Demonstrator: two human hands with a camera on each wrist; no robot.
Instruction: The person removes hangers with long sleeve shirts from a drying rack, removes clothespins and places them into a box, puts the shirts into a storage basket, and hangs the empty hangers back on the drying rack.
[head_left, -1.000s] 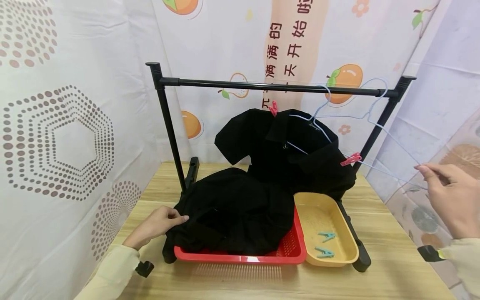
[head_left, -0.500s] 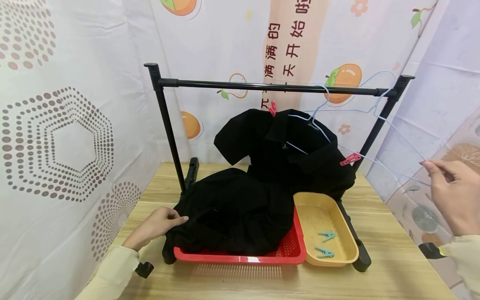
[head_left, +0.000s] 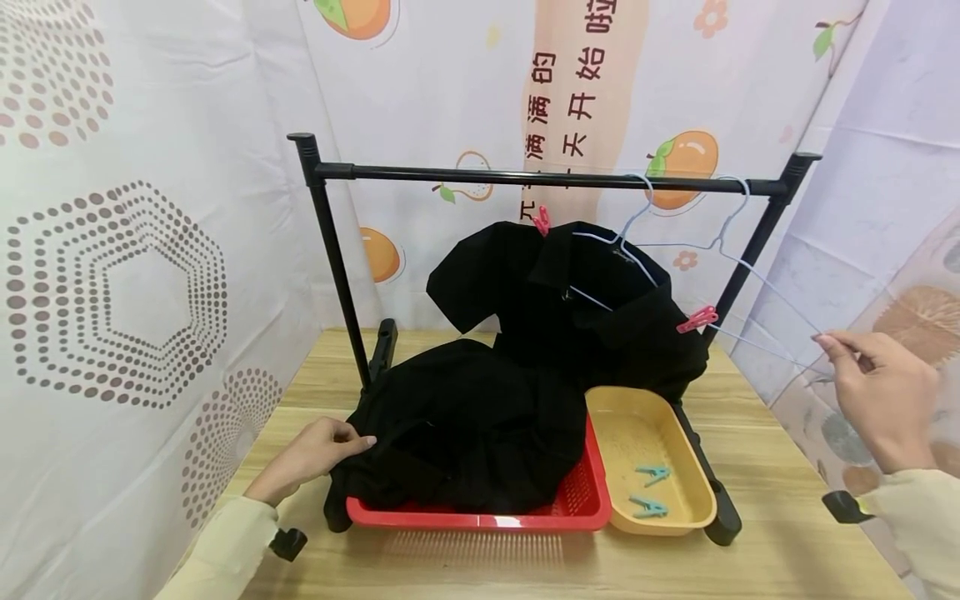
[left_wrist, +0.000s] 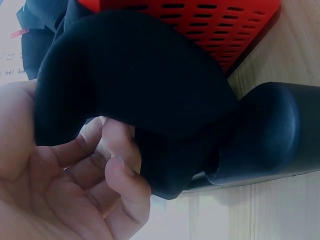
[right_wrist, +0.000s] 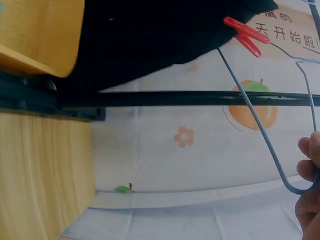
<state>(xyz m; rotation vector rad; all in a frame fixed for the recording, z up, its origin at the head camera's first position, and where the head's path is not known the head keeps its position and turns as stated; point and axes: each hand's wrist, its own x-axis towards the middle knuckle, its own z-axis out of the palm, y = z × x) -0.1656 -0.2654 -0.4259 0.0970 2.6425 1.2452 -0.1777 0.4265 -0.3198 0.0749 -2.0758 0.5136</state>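
My left hand (head_left: 311,454) pinches the edge of a black garment (head_left: 472,408) heaped in a red basket (head_left: 480,522). In the left wrist view, black cloth (left_wrist: 145,75) lies between thumb and fingers. At the right, my right hand (head_left: 881,387) holds one corner of a bare light-blue wire hanger (right_wrist: 265,140). That hanger's hook meets the rail near its right end; whether it bears there I cannot tell. Beside it a black shirt (head_left: 517,292) hangs on another blue hanger (head_left: 637,218), with pink clothespins (head_left: 697,319) on its shoulders.
A black clothes rack (head_left: 480,177) stands on the wooden table (head_left: 780,500), its foot (left_wrist: 270,130) close by my left hand. Right of the basket sits a yellow tray (head_left: 622,417) with two teal clothespins (head_left: 649,507). Printed curtains (head_left: 420,83) surround the table.
My right hand first shifts slightly right, then back left and a little down, and the bare hanger's hook has come down to the rail. My left hand stays on the garment.
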